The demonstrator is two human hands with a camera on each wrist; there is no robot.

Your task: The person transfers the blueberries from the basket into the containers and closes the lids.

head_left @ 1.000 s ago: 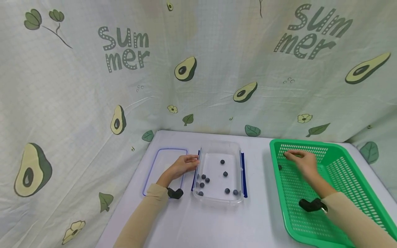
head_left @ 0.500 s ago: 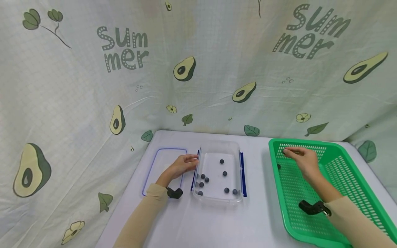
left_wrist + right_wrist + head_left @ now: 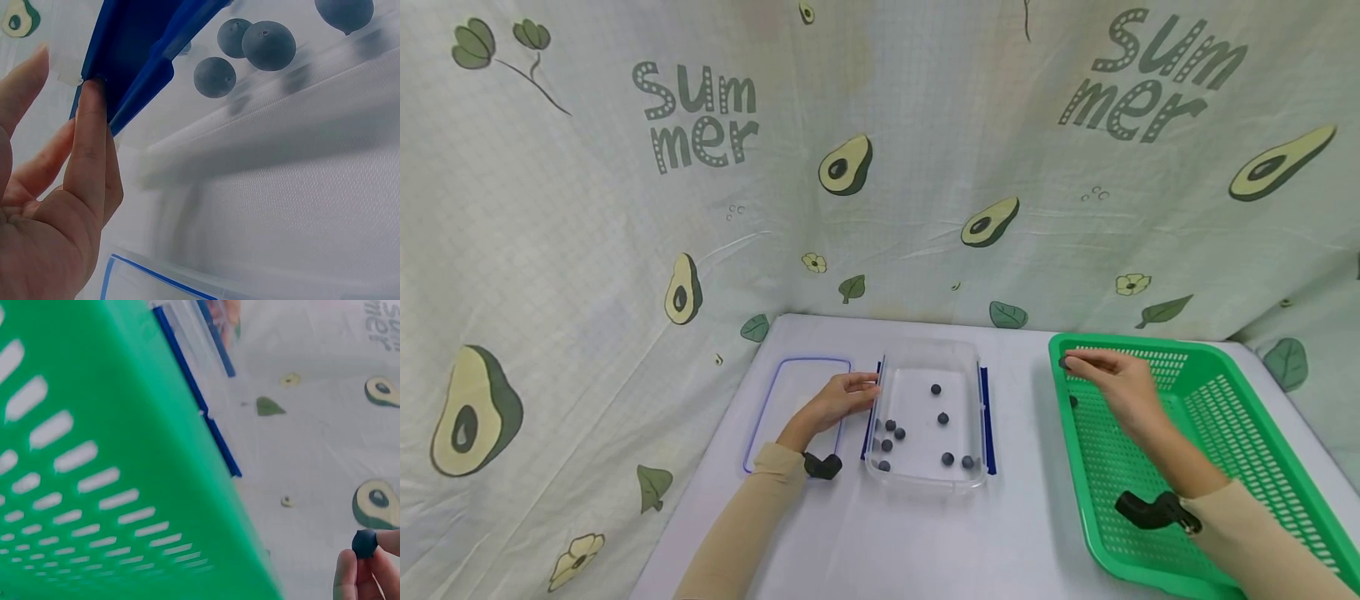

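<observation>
My right hand (image 3: 1123, 392) pinches a blueberry (image 3: 364, 543) between thumb and fingertips, over the left rim of the green basket (image 3: 1084, 492). Inside that basket another blueberry (image 3: 1072, 402) lies by the left wall. A clear plastic container (image 3: 928, 482) stands mid-table, with several blueberries (image 3: 943, 418) spread over its bottom. On its left side my left hand (image 3: 835, 404) touches the blue latch flap (image 3: 128, 53), fingers nearly straight and the thumb apart, as the left wrist view shows. A second blue flap (image 3: 988, 425) hangs along the container's right side.
A clear lid with a blue edge (image 3: 811, 360) lies flat to the left, partly behind the left hand. The white table (image 3: 917, 550) meets a hanging avocado-print cloth (image 3: 895, 275) at the back and sides. A stretch of table separates container and basket.
My right hand has lifted the blueberry from near the basket's back left corner and moved left to the rim. The left hand stays in place.
</observation>
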